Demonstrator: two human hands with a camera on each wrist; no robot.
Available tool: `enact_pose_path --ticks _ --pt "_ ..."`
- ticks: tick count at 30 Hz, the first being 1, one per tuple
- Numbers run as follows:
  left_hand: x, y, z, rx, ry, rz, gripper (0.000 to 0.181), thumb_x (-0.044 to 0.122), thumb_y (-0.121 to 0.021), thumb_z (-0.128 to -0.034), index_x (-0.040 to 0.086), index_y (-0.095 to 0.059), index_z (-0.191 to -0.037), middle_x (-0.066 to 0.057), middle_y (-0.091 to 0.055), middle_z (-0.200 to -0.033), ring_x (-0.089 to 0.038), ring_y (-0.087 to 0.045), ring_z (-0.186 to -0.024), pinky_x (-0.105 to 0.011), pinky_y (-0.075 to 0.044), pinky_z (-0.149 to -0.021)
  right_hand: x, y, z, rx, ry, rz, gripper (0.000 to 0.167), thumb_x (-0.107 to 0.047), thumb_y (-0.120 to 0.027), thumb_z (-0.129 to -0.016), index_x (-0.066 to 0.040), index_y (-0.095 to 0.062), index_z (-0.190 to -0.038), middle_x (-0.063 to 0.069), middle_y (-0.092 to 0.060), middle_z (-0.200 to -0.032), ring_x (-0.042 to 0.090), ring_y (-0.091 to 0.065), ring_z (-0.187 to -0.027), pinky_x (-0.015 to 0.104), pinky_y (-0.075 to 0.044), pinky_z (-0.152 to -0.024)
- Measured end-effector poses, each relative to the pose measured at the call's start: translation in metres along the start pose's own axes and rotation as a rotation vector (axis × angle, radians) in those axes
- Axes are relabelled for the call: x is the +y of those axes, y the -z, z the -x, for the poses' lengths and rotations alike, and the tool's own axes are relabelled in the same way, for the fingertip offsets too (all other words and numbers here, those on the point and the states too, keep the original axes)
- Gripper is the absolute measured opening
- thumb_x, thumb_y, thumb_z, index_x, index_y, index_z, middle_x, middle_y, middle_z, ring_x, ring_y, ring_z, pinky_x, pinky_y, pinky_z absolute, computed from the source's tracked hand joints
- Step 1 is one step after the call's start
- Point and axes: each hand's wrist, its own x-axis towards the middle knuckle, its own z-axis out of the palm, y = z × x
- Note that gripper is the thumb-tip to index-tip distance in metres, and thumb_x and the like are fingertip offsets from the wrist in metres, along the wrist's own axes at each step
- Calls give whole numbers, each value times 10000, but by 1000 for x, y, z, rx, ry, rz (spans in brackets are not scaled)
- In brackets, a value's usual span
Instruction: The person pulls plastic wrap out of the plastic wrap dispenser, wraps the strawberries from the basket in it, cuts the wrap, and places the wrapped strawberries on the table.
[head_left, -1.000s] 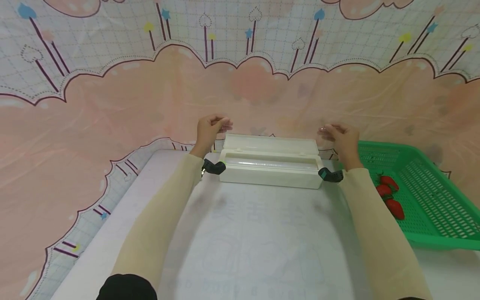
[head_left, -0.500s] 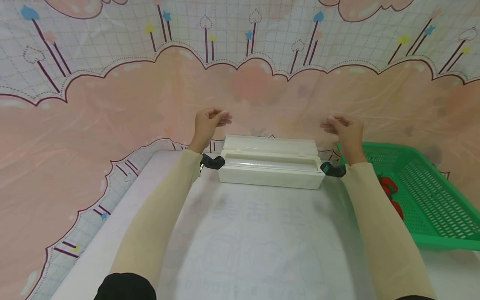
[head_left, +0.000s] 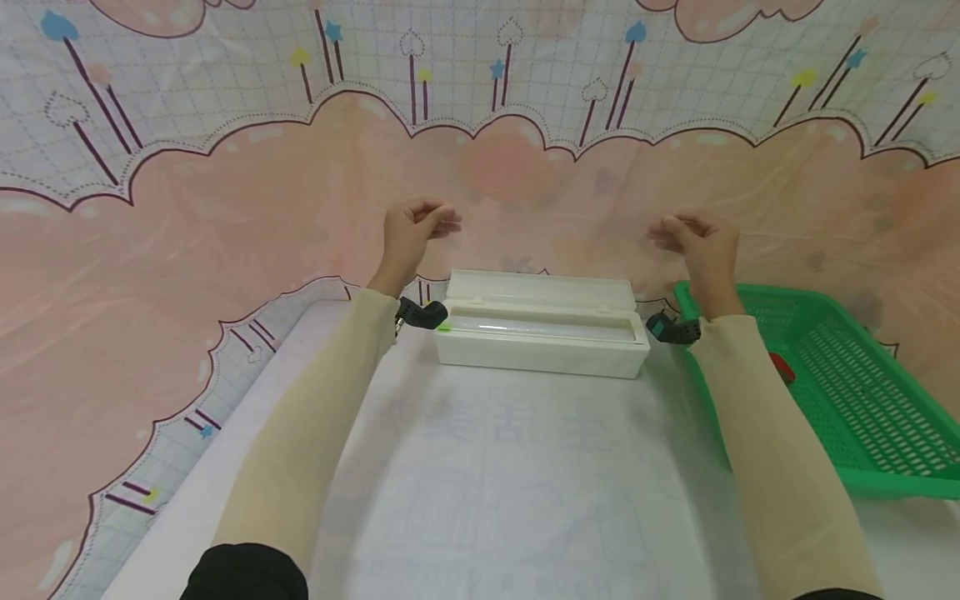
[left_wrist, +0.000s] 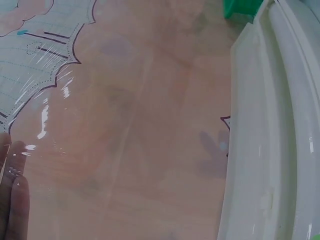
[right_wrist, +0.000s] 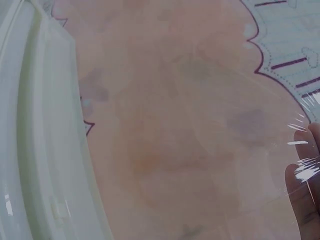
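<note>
A white cling film dispenser stands on the table with its lid raised and a film roll inside. Beyond it and higher up, my left hand and right hand pinch the two sides of a clear sheet of cling film. Wrinkles and glints show on the film by the fingers in the left wrist view, and likewise by the right fingers in the right wrist view. The sheet itself is almost invisible in the head view.
To the right is a green plastic basket; a strawberry shows in it, partly hidden by my right sleeve. A white sheet covers the table. Behind hangs a pink patterned cloth.
Both hands have risen, away from the dispenser, and spread slightly apart with the cling film. The right sleeve now covers more of the strawberries. The dispenser has not visibly moved.
</note>
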Motion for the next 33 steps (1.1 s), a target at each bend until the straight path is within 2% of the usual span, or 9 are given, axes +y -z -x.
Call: enact_pose_path --ticks 6,10,11,17,21,24,27,31,33 --pt "2 2 5 -9 -23 -9 230 156 -623 -886 -44 -656 -993 111 -695 -773 -39 -685 -707 -191 -547 -734 -4 -2 4 -6 -3 -2 110 -133 -687 -829 -30 -699 -865 -4 -731 -765 89 -707 -709 191 -555 -698" --pt "2 8 17 -37 -33 -1 207 141 -623 -888 -45 -658 -973 100 -700 -782 -54 -685 -713 -181 -543 -727 -5 0 13 -21 -13 -8 83 -119 -681 -836 -40 -701 -853 -13 -734 -758 86 -709 -694 181 -550 -709" --pt "1 10 21 -49 -32 8 216 141 -629 -884 -55 -655 -972 95 -703 -779 -57 -686 -713 -183 -543 -723 -5 2 16 -26 -16 -17 99 -107 -675 -841 -14 -695 -866 -11 -735 -762 89 -710 -694 181 -550 -713" --pt "2 25 51 -162 -18 -3 269 130 -623 -893 -119 -622 -993 114 -713 -786 -54 -693 -740 -198 -550 -724 -3 16 43 -52 -73 2 180 -119 -667 -852 36 -671 -943 -28 -743 -811 79 -710 -746 168 -540 -738" --pt "1 34 78 -231 1 -13 205 127 -635 -884 -64 -656 -955 109 -716 -794 -62 -694 -758 -217 -552 -736 -8 23 69 -84 -60 59 177 -100 -652 -863 58 -662 -944 -39 -744 -815 72 -707 -764 158 -529 -763" --pt "-5 40 98 -275 48 -14 79 142 -647 -875 79 -692 -892 98 -716 -800 -68 -692 -773 -224 -551 -745 -10 29 89 -128 -38 77 150 -45 -626 -873 85 -658 -942 -20 -746 -811 95 -711 -749 180 -536 -768" --pt "-14 46 118 -330 115 -14 55 154 -636 -884 151 -687 -863 93 -718 -811 -72 -695 -783 -242 -555 -752 -7 37 109 -190 -78 102 142 -25 -615 -877 82 -658 -959 -9 -746 -816 118 -715 -744 183 -532 -793" --pt "-27 53 140 -436 203 -47 107 182 -627 -893 89 -680 -897 83 -724 -822 -96 -703 -794 -264 -558 -753 1 46 131 -290 -151 170 106 -18 -593 -891 26 -675 -943 -35 -744 -814 109 -715 -741 180 -537 -769" --pt "-34 54 149 -500 240 -82 169 199 -629 -893 39 -671 -924 75 -727 -821 -109 -705 -800 -274 -557 -753 7 49 138 -354 -158 196 113 3 -574 -898 -6 -684 -922 -50 -742 -810 100 -712 -730 195 -549 -727"
